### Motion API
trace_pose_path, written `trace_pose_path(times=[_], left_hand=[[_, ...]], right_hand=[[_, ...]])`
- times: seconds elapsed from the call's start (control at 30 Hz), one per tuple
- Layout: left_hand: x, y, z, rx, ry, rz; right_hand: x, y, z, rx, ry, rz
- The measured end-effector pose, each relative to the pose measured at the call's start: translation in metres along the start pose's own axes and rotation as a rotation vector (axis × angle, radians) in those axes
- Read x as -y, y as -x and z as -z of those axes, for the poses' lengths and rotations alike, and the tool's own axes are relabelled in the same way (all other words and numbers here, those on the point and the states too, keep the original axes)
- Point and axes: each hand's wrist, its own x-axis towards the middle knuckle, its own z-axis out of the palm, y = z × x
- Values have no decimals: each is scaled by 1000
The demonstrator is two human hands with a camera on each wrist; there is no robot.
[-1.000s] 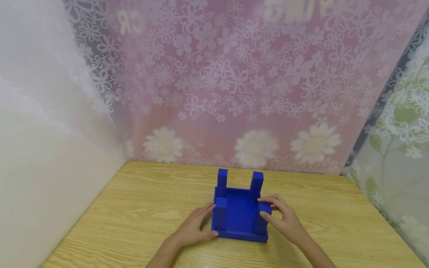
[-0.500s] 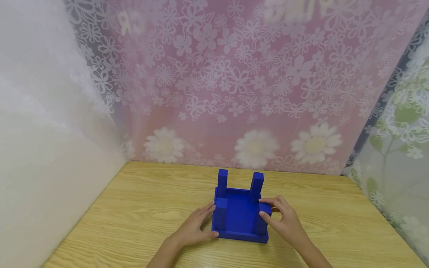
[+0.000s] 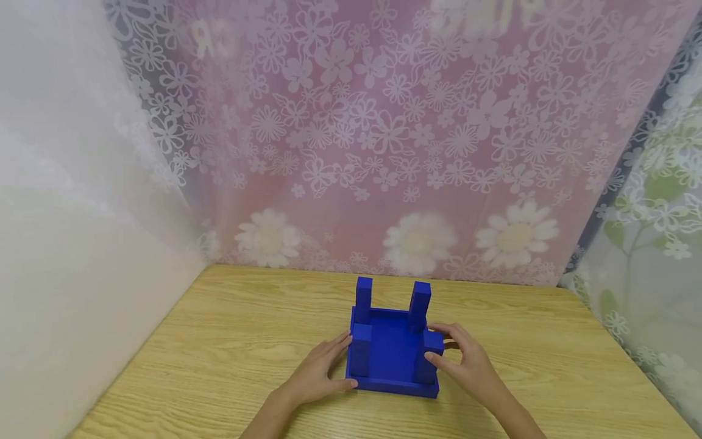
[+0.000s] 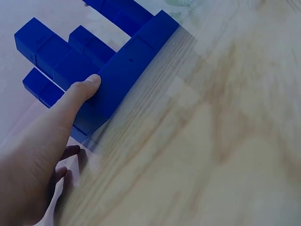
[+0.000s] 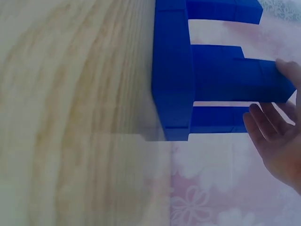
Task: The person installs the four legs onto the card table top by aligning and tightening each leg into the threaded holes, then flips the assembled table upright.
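Note:
A blue square base (image 3: 393, 350) with a raised rim lies on the table, an upright post in each corner, like a small upturned table. My left hand (image 3: 312, 373) holds its near left corner, thumb on the front rim and fingers along the left side. In the left wrist view the thumb (image 4: 89, 84) presses the rim. My right hand (image 3: 473, 363) is around the top of the near right post (image 3: 426, 366), its thumb against the near left edge and its index finger behind. The right wrist view shows that post (image 5: 235, 80) with the other fingers below it, apart.
A wood-grain table (image 3: 247, 323) carries the base. Behind it hangs a pink flowered curtain (image 3: 340, 207); a white sheet (image 3: 99, 213) bounds the left and a green-leaf patterned sheet (image 3: 647, 292) the right.
My right index finger has slid off the top of the near right post to behind it, uncovering the post's top. The base and my left hand have stayed in place.

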Motion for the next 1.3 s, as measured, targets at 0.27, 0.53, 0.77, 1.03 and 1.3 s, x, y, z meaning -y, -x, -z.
trace_pose_path(times=[0.27,0.53,0.77,1.03,1.3], left_hand=[[0,0,-1,-7,-20,-7],[2,0,-2,-16,-35,-25],[0,2,-3,-43,-29,-36],[-2,0,-8,-106,-34,-87],[-5,-1,-10,-120,-5,-96]], right_hand=[[-30,12,-4,217,-158,-252],[-60,25,-22,304,-267,-284],[-68,35,-33,271,-271,-248],[-70,37,-35,247,-196,-218],[-69,36,-35,263,-233,-240]])
